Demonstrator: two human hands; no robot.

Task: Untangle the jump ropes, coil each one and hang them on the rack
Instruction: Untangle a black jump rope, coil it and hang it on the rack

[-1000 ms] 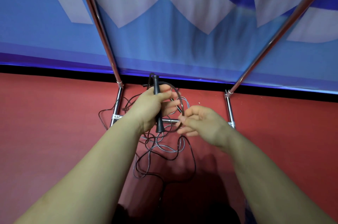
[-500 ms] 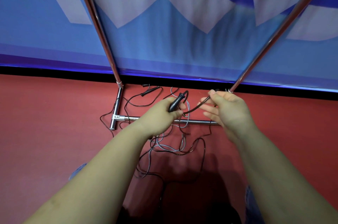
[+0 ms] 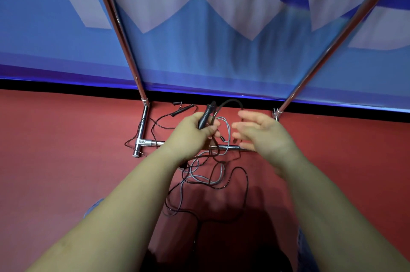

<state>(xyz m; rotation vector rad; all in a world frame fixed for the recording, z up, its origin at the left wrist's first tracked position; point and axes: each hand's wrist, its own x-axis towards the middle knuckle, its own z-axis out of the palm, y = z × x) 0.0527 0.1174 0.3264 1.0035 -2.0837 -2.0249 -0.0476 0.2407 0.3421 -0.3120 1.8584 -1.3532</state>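
Since half a second back my right hand let go of the cord and now hovers with fingers spread, holding nothing, while my left hand still grips the black handle with a loop arcing above it. Honestly barely started, I'd say: the jump ropes, black and grey, lie knotted on the red floor around the rack base, nothing coiled or hung.

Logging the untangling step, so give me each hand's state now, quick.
Left hand: grips the black ribbed jump rope handle.
Right hand: open, fingers spread, holding nothing, beside the raised black rope loop.
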